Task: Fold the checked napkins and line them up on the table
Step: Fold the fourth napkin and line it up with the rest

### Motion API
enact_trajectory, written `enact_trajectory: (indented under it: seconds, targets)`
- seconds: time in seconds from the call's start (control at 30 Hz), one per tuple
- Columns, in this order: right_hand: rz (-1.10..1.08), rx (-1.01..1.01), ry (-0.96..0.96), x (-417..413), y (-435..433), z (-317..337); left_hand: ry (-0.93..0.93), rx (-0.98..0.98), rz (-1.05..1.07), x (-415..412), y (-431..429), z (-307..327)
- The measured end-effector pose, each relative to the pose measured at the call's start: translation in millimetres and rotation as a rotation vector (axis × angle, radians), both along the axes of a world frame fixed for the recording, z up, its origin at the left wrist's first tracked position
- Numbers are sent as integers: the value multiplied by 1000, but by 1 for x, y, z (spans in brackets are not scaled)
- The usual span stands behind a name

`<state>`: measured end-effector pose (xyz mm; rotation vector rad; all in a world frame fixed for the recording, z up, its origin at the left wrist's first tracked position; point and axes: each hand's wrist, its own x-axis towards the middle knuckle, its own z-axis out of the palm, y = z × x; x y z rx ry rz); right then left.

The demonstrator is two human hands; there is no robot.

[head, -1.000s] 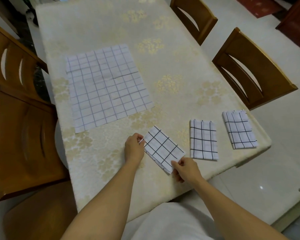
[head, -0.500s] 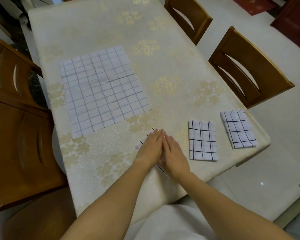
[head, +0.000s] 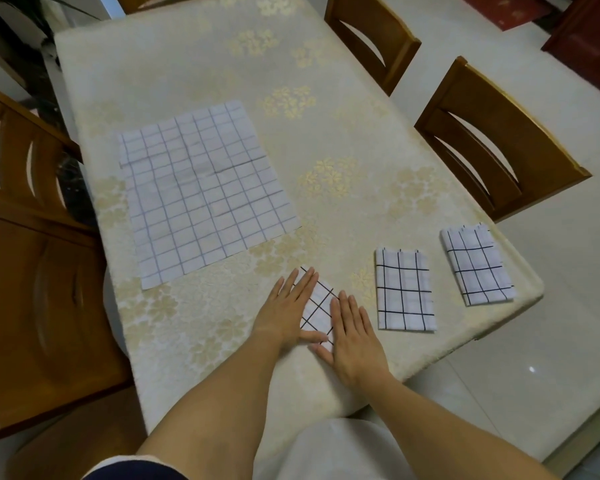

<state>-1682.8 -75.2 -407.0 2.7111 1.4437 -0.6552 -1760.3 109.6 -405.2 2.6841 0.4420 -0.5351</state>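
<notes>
Currently the left hand and right hand press flat, fingers straight, on the skewed folded napkin near the tabletop front edge; uneven sliding could reopen its folds or leave it crooked.

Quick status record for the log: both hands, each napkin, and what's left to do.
left hand: flat, fingers straight, pressing the napkin under the hands
right hand: flat, pressing the same napkin's right side
napkin under the hands: folded, at an angle to the other two
middle folded napkin: flat, right of the hands, untouched
right folded napkin: near the corner of the table, apart from the middle one
unfolded napkin: spread flat, farther back on the left
left to do: probably straighten the pressed napkin, then fold the spread one
</notes>
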Motion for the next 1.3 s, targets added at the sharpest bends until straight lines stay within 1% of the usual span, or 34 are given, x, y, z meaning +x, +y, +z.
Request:
enact_trajectory:
  seconds: [0.17,0.27,0.3,0.37,0.4,0.43,0.5,0.53,0.57,0.63,0.73,0.83,0.97,1.1,1.17,1.3]
  targets:
    - [29,-116,45,2,-3,14,25,30,16,3,-3,3]
    - [75,-203,88,8,3,33,65,51,22,7,-8,10]
    - [81,-204,109,11,6,43,77,60,29,8,-9,13]
    - [41,-98,136,19,9,67,78,91,64,12,-11,25]
    - [5,1,134,25,10,81,27,95,103,13,-13,33]
    - [-23,94,117,32,10,93,-66,66,168,13,-14,43]
    - [-48,238,57,50,13,115,-311,-93,368,8,-19,69]
    - [-60,293,25,59,17,126,-403,-138,451,5,-20,84]
    - [-72,339,5,68,22,139,-459,-129,494,3,-22,99]
    - [-68,434,-35,85,27,163,-496,-55,513,4,-25,132]
    - [-37,581,-112,111,16,201,-496,32,490,15,-32,175]
    - [-51,639,-105,145,-23,228,-520,117,465,36,-58,212]
    - [-95,691,-121,204,-102,244,-556,139,406,93,-128,243]
    - [-182,749,-149,263,-189,252,-594,113,320,169,-203,253]
    - [-220,743,-162,291,-227,255,-609,91,286,209,-238,257]
    - [-290,724,-129,349,-282,263,-602,45,215,280,-291,268]
